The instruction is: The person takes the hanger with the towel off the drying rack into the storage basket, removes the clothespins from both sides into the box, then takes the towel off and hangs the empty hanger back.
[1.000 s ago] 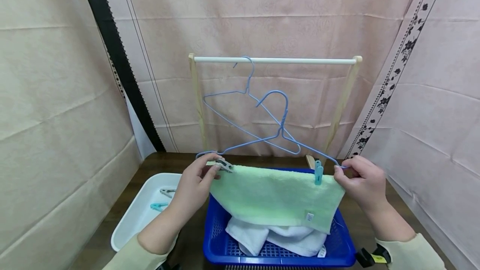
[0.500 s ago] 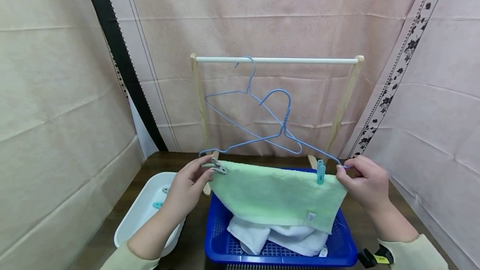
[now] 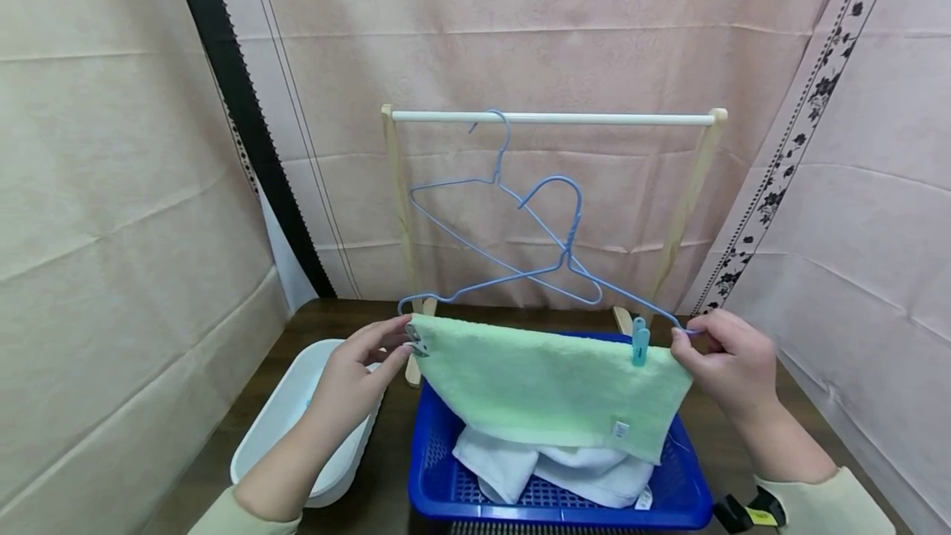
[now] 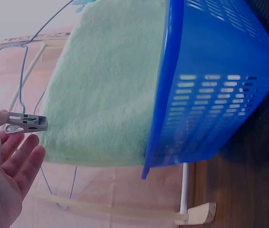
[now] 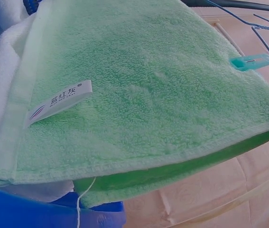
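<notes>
on the worktop, taking the green towel as the centre of the dial in the head view, a white tray sits at about nine o'clock, partly hidden by the left forearm. next comes the left hand, also at nine o'clock, pinching a gray clothespin between thumb and fingers. the clothespin's tip is at the towel's upper left corner; whether it bites the cloth cannot be told.

between eleven and twelve o'clock, a second hanger hangs by its hook from the bar of a rack. the green towel spans the gap between the two hands, folded over, its top edge running from one to the other. below it, at six o'clock, a white towel lies in a blue basket. at twelve o'clock the blue hanger rises above the towel, hook up, its lower bar out of sight.

at two o'clock a teal clothespin stands upright on the towel's top edge. at three o'clock the right hand pinches the blue hanger's right end, thumb just beside the towel's upper right corner.
</notes>
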{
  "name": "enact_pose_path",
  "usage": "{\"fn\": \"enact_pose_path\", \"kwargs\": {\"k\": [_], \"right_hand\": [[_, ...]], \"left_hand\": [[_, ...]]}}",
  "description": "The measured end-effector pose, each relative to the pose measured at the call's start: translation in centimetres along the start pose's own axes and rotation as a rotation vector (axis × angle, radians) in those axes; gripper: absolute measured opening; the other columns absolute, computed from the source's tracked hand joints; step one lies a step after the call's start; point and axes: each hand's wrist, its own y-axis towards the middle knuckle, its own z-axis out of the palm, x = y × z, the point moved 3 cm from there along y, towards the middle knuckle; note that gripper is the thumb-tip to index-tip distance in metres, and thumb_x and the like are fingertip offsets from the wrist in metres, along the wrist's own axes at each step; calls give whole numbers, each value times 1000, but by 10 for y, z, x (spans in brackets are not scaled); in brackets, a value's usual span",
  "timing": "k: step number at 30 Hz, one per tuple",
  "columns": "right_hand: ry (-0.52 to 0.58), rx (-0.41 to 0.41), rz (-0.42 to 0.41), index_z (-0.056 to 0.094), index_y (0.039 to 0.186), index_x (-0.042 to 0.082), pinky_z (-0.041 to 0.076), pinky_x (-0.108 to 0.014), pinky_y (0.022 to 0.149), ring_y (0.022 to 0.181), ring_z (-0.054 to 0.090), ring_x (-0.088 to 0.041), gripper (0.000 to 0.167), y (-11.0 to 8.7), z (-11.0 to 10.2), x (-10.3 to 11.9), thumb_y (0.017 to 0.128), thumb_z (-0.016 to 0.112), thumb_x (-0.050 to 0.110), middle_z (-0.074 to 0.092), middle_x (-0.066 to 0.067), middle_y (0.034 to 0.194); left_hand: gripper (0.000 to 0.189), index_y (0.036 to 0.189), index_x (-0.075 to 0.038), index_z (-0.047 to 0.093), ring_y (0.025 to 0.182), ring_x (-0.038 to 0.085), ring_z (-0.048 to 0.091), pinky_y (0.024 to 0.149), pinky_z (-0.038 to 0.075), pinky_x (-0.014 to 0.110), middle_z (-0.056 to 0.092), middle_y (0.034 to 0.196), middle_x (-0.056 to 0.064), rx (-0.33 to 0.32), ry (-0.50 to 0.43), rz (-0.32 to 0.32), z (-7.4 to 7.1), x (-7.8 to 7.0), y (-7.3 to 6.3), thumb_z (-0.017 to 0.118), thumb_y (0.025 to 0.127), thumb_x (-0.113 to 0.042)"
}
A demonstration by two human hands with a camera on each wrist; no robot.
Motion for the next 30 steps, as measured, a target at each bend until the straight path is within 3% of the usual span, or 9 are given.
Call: {"fn": "enact_pose_path", "kwargs": {"k": [11,24,30], "right_hand": [[-1,0,3,67,67,8,27,-11,51,58,32,5,13,-1,0,-2,74,68,18,43,7,59],[-18,8,0,67,67,6,27,-11,52,57,32,3,17,2,1,-1,75,67,21,43,7,59],[-21,4,4,67,66,7,27,-11,51,58,32,4,17,1,3,-3,75,67,21,43,8,59]], "left_hand": [[36,129,-14,65,100,13,66,77,58,32,66,120,-2,7,178,51,-15,10,-5,70,94,-20],[37,125,-12,67,101,19,65,80,58,38,67,117,2,114,426,81,-24,24,-6,73,89,-14],[40,127,-14,67,112,24,63,91,53,46,67,122,2,170,552,81,-31,37,-9,74,88,-18]]}}
